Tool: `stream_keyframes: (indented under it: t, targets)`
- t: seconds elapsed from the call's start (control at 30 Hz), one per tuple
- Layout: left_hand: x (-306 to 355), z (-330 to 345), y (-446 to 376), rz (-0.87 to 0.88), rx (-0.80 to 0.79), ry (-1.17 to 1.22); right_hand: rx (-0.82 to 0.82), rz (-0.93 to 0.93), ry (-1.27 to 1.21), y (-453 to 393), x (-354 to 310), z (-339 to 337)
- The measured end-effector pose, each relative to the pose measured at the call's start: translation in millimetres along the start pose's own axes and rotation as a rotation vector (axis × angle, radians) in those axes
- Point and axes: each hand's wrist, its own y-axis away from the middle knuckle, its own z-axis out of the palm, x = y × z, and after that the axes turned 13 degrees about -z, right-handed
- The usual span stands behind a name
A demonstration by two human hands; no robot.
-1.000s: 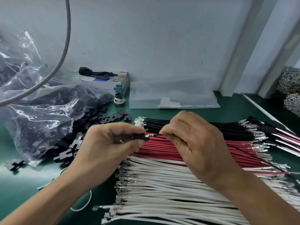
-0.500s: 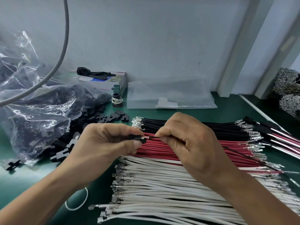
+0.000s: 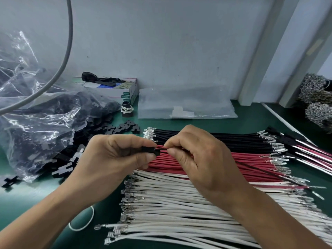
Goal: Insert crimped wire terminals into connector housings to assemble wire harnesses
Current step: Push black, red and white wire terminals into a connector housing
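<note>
A black connector housing (image 3: 150,151) sits pinched between thumb and forefinger of the left hand (image 3: 115,159) at the centre of the frame, while the right hand (image 3: 201,162), at 3 o'clock of it, pinches a thin black wire (image 3: 260,169) close to its tip and holds it at the housing's open end. The terminal itself is hidden between the fingertips, so whether it has seated cannot be told; this looks like an early wire going into this housing.

Much work appears to remain. At 9 o'clock, a crinkled clear plastic bag (image 3: 36,126) spills a heap of small, blocky, matte black housings (image 3: 125,129) onto the smooth green mat (image 3: 27,198). A thin white loop (image 3: 86,221), likely a rubber band, lies at 7 o'clock. Beneath the hands run three tidy rows of straight, slim, insulated wires, each ending in bright metal crimps: black wires (image 3: 233,141) farthest away, red wires (image 3: 242,164) in the middle, white wires (image 3: 179,212) nearest the camera.

At 12 o'clock, a cardboard box (image 3: 129,90) and a flat frosted plastic sleeve (image 3: 188,105) rest against the pale wall. At 3 o'clock, a few finished harnesses (image 3: 309,151) with red, white and black leads lie at the mat's edge, suggesting a small share is done. Bristly grey bundles (image 3: 318,112) sit at 2 o'clock.
</note>
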Motion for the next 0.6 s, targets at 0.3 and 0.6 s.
stream_keyframes:
  t: [0.3, 0.6]
  targets:
    - [0, -1, 3, 0.045, 0.011, -0.126, -0.027, -0.122, 0.187, 2, -5, 8]
    - [1, 3, 0, 0.054, 0.075, -0.034, 0.023, -0.128, 0.289, -5, 4, -2]
